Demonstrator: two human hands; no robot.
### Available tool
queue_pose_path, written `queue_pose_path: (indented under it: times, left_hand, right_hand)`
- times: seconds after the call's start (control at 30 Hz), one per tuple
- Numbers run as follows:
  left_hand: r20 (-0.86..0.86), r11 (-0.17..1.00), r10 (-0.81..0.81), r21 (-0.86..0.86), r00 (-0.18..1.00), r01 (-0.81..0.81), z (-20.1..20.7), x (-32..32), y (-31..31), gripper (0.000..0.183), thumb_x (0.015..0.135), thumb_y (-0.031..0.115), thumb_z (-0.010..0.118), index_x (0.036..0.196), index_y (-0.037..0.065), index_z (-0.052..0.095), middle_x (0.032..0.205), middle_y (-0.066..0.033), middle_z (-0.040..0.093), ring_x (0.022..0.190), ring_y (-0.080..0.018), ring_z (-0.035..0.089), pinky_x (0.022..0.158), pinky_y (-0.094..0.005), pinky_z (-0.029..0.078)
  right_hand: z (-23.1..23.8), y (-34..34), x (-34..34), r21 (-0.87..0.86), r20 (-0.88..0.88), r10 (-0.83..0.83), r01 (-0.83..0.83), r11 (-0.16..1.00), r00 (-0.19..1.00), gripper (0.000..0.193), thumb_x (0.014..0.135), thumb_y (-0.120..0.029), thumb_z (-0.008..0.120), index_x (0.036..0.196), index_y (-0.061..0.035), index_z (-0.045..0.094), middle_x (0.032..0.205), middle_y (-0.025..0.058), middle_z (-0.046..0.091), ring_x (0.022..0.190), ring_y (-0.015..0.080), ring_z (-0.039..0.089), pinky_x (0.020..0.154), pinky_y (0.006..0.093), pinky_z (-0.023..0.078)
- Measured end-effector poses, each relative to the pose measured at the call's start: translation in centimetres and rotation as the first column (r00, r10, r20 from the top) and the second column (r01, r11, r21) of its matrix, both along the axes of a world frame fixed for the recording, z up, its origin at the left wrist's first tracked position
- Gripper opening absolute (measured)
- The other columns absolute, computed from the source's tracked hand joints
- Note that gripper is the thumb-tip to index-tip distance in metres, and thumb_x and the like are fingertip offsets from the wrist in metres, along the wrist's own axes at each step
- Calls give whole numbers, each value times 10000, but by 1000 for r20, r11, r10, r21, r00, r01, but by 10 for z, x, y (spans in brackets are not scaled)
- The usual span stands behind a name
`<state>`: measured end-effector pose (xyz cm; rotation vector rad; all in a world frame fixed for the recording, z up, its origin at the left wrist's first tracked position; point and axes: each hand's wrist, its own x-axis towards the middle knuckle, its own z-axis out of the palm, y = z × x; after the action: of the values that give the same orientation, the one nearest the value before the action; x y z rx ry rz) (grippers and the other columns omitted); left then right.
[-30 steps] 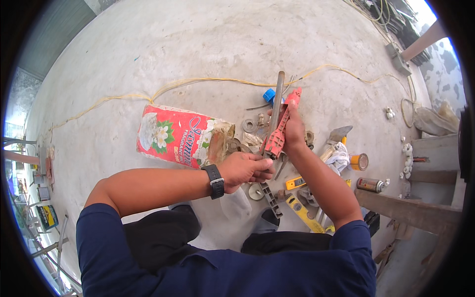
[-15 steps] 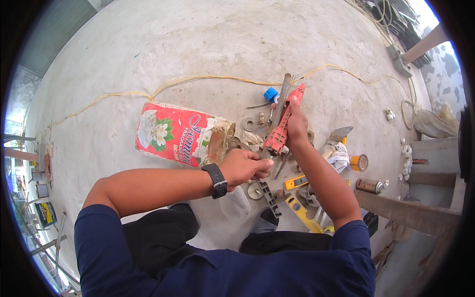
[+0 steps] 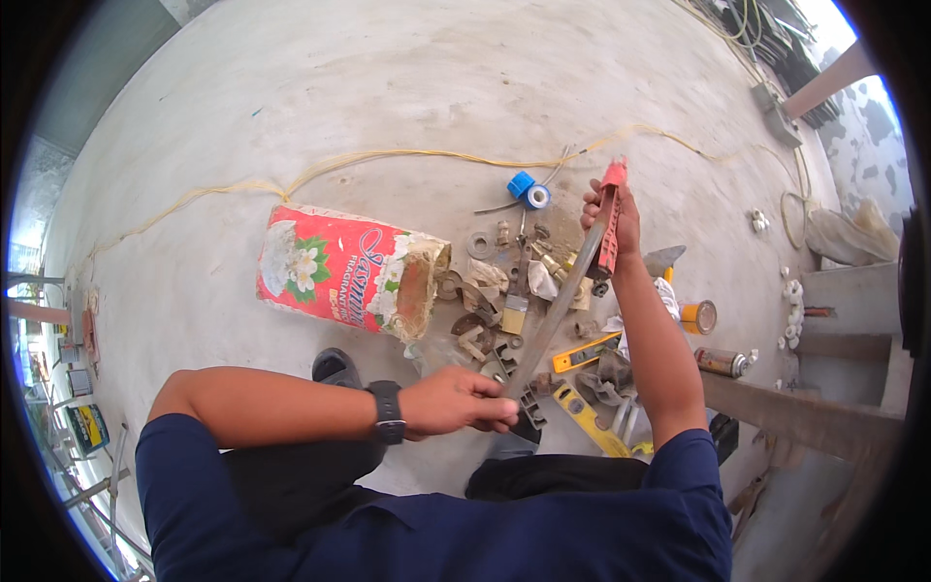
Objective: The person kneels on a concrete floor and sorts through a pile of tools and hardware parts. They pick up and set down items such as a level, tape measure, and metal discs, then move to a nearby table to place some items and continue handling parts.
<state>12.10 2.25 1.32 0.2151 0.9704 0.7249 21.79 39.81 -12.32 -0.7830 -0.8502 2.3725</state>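
L hand (image 3: 456, 403) pinches the lower end of a long dull-grey rod (image 3: 551, 335) btwn thumb & fingers, low & nr the person's knees; R hand (image 3: 626, 218) is wrapped round a red plastic part (image 3: 609, 233) farther out, fingers curled over its L side. Rod slants up & R from L hand to the red part; can't tell if its top end sits inside or behind. Both are held above scattered hardware on the concrete floor (image 3: 388, 87). Biggest print in view: red sack (image 3: 325, 276) lying on its side L of the pile, open mouth facing R, w/ large looping blue script, smaller caps alongside, all running sideways, plus white flowers, green leaves & a white heap. Yellow spirit level (image 3: 590, 419) nr the R knee has dark markings, too small to read. Spray can (image 3: 724, 362) lies on its side off to R, printed wrapper, text illegible; just above it, a tin (image 3: 698, 317) w/ an orange-yellow band. Far L, a dark container (image 3: 89, 427) w/ yellow label panel, wording unclear. In the pile: flat paintbrush (image 3: 515, 312), metal ring (image 3: 479, 244); blue fitting (image 3: 522, 184) at its top edge. Black watch (image 3: 390, 412) on L wrist, display unreadable.
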Motion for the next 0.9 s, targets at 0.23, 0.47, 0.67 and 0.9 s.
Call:
queue_pose_path:
  times: [0.23, 0.47, 0.67, 0.9]
  left_hand:
    - [-93, 989, 28, 150, 995, -14, -12, -28, -1, 331, 1011, 225, 707, 1199, -47, 711, 1118, -84, 747, 1029, -133, 705, 970, -293, 561]
    - [-245, 987, -98, 98, 965, 125, -20, -27, -14, 328, 1004, 260, 716, 1134, -41, 736, 1021, -63, 760, 940, -120, 717, 895, -275, 563]
    - [-258, 980, -82, 155, 963, 125, -24, -23, -22, 321, 1002, 281, 713, 1077, -29, 753, 950, -46, 761, 879, -102, 714, 835, -268, 556]
    - [-287, 968, -153, 149, 946, 202, -20, -28, -24, 339, 1003, 299, 712, 1082, -29, 751, 943, -45, 755, 872, -99, 706, 839, -274, 560]
  right_hand:
    - [-3, -20, 21, -12, 70, -12, 13, 1000, 997, 538, 1060, -563, 488, 1204, -49, 561, 953, 115, 655, 711, 171, 631, 609, 297, 577]
    - [-4, -10, 11, -133, -14, -233, 229, 964, 972, 519, 1104, -522, 373, 1086, -30, 536, 954, 135, 612, 803, 244, 640, 753, 381, 611]
    - [-6, 3, 17, -173, 112, -302, 318, 932, 947, 514, 1110, -505, 350, 1017, -28, 518, 980, 171, 626, 813, 266, 650, 790, 393, 621]
    - [-10, 11, 19, -138, 159, -379, 401, 906, 912, 505, 1108, -491, 356, 987, -33, 532, 973, 172, 624, 826, 268, 647, 818, 396, 616]
